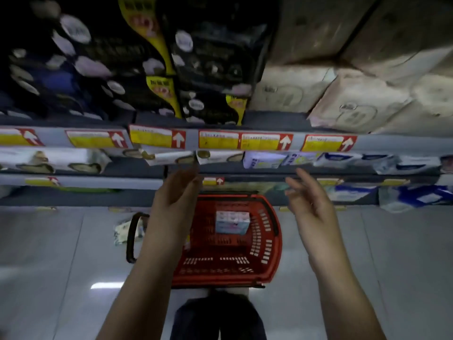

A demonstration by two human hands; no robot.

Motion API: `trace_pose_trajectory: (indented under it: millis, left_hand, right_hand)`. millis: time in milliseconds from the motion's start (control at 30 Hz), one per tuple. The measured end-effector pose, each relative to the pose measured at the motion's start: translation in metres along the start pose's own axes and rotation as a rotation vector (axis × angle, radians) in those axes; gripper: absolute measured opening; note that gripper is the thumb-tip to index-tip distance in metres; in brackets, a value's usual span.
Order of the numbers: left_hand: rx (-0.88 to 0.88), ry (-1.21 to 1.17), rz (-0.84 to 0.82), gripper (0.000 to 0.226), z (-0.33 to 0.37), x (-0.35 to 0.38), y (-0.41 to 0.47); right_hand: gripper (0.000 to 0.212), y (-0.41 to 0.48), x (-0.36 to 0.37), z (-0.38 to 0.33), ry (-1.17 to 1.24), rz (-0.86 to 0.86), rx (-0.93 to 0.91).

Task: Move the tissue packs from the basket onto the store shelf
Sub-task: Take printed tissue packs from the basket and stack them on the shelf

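Both hands are released and empty: left hand (175, 192) and right hand (310, 200) hover above the red plastic basket (267, 244). One pale boxed tissue pack (232, 222) sits inside, toward 12 o'clock. Reaching blind risks snagging the black handle (132, 238), tipping the basket.

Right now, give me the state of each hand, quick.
Left hand: open, empty, raised above the red basket.
Right hand: open, fingers spread, holding nothing.
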State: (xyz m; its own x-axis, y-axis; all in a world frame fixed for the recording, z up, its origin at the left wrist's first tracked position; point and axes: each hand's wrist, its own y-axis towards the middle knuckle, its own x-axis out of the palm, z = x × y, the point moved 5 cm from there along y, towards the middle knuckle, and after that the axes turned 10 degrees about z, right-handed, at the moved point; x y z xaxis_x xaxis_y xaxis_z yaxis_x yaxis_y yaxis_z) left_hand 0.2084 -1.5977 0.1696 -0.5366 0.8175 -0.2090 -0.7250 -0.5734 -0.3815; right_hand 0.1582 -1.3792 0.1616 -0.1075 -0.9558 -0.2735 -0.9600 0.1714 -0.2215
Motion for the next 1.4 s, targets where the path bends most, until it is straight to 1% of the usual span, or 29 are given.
trace_pose_trajectory:
  millis: [33, 100, 133, 200, 267, 333, 400, 500, 600, 667, 700, 733, 767, 833, 967, 1033, 1100, 1200, 1267, 1400]
  left_hand:
    - [-0.024, 0.019, -0.001, 0.021, -0.014, 0.005, 0.004]
    - [-0.066, 0.03, 0.013, 0.027, -0.042, 0.015, 0.013]
    - [-0.091, 0.028, 0.019, 0.025, -0.056, 0.021, 0.018]
    - [-0.137, 0.015, 0.032, 0.008, -0.085, 0.033, 0.03]
    - [-0.162, 0.04, 0.037, 0.011, -0.114, 0.044, 0.044]
    - [-0.148, 0.096, 0.037, 0.012, -0.14, 0.053, 0.058]
    - [-0.118, 0.16, 0.032, 0.018, -0.163, 0.06, 0.071]
    - [-0.137, 0.227, 0.026, 0.019, -0.201, 0.068, 0.085]
    - [-0.172, 0.244, 0.012, 0.022, -0.235, 0.071, 0.093]
    - [-0.178, 0.234, 0.019, 0.027, -0.257, 0.069, 0.099]
    - [-0.18, 0.234, 0.026, 0.027, -0.269, 0.068, 0.103]
    - [-0.183, 0.241, 0.027, 0.021, -0.28, 0.066, 0.105]
    - [-0.187, 0.246, 0.027, 0.015, -0.289, 0.064, 0.108]
    - [-0.198, 0.242, 0.018, 0.018, -0.309, 0.061, 0.114]
    - [-0.211, 0.257, -0.014, 0.025, -0.341, 0.066, 0.123]
    - [-0.227, 0.255, -0.016, 0.025, -0.358, 0.072, 0.129]
    - [-0.253, 0.227, -0.04, 0.025, -0.372, 0.083, 0.135]
    - [-0.26, 0.227, -0.083, 0.019, -0.389, 0.102, 0.146]
    - [-0.247, 0.237, -0.111, 0.017, -0.398, 0.113, 0.155]
    - [-0.263, 0.206, -0.105, 0.018, -0.419, 0.119, 0.174]
  right_hand:
    - [0.039, 0.002, 0.003, 0.017, -0.021, -0.005, 0.016]
    - [0.041, 0.005, 0.008, 0.05, -0.085, -0.024, 0.036]
    - [0.043, 0.007, 0.011, 0.066, -0.13, -0.036, 0.039]
    - [0.046, 0.014, 0.016, 0.097, -0.243, -0.051, 0.02]
    - [0.048, 0.023, 0.02, 0.125, -0.324, -0.048, 0.009]
    - [0.047, 0.032, 0.025, 0.15, -0.333, -0.03, 0.032]
    - [0.046, 0.04, 0.031, 0.176, -0.321, -0.02, 0.065]
    - [0.044, 0.048, 0.043, 0.214, -0.334, -0.046, 0.094]
    - [0.043, 0.05, 0.055, 0.25, -0.378, -0.055, 0.087]
    - [0.042, 0.053, 0.063, 0.271, -0.4, -0.073, 0.124]
    - [0.041, 0.054, 0.066, 0.28, -0.403, -0.085, 0.134]
    - [0.04, 0.054, 0.069, 0.289, -0.411, -0.093, 0.138]
    - [0.039, 0.055, 0.072, 0.297, -0.415, -0.095, 0.141]
    - [0.037, 0.057, 0.076, 0.317, -0.403, -0.089, 0.191]
    - [0.033, 0.059, 0.084, 0.372, -0.313, -0.017, 0.423]
    - [0.023, 0.062, 0.088, 0.398, -0.244, 0.037, 0.538]
    - [0.022, 0.068, 0.093, 0.416, -0.22, 0.066, 0.603]
    - [0.016, 0.08, 0.1, 0.434, -0.227, 0.057, 0.57]
    - [0.018, 0.089, 0.104, 0.445, -0.209, 0.047, 0.547]
    - [0.021, 0.101, 0.111, 0.465, -0.187, 0.062, 0.54]
